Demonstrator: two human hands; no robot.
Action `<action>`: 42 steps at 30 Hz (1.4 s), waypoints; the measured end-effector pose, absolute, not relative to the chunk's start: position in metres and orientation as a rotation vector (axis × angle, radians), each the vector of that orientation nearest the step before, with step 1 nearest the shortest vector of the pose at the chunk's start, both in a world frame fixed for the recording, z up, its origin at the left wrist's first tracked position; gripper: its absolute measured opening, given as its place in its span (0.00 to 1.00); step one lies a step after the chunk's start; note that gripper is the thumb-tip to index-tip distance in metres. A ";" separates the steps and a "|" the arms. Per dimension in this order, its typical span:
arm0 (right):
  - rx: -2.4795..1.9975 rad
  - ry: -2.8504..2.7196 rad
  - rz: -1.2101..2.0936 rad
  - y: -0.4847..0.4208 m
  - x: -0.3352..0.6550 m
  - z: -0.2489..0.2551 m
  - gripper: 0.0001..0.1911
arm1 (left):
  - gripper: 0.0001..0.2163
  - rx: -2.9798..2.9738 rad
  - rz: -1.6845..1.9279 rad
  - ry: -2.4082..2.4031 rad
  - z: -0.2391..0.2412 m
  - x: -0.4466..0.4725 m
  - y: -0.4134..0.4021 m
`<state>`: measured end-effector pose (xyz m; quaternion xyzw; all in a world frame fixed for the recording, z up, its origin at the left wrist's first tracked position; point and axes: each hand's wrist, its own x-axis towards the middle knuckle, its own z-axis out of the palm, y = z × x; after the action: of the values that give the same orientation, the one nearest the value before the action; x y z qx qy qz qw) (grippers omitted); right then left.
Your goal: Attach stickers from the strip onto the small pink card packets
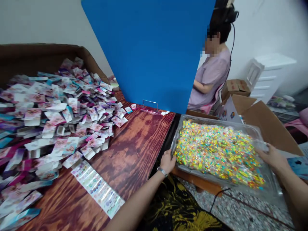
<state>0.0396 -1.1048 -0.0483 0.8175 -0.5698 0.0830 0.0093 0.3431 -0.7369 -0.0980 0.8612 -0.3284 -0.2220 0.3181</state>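
A clear plastic tray (269,189) heaped with small multicoloured pieces in clear wrapping (216,150) rests on a low wooden stand to the right of the table. My left hand (167,161), a watch on its wrist, grips the tray's left rim with curled fingers. On the tray's right rim my right hand (271,155) holds the edge, fingers bent over it. A strip of sticker sheets (97,188) lies on the wooden table (134,150) near my left forearm.
A big pile of pink and blue printed cards (53,122) covers the table's left side, backed by a cardboard box wall (43,54). A blue divider board (149,48) stands at the far edge. Another person (211,73) sits behind it. Open cardboard boxes (267,125) stand right.
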 end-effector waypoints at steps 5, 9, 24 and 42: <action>2.741 -1.346 0.001 -1.082 0.082 -0.039 0.33 | 0.23 2.171 -0.474 -1.110 -0.091 0.338 -0.757; 2.705 -1.400 -0.241 -1.067 0.120 -0.053 0.38 | 0.37 2.206 -0.832 -1.197 -0.095 0.338 -0.800; 3.013 -1.025 -0.388 -1.008 0.190 -0.061 0.37 | 0.50 2.094 -1.007 -1.138 -0.103 0.348 -0.850; 3.704 -0.957 0.055 -1.029 0.200 -0.098 0.34 | 0.46 1.769 -0.965 -0.852 -0.093 0.327 -0.885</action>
<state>0.1996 -1.0295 -0.0980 0.9120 -0.2357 0.0134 -0.3354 0.3273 -0.8847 -0.0933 0.7184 -0.3458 -0.3920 0.4590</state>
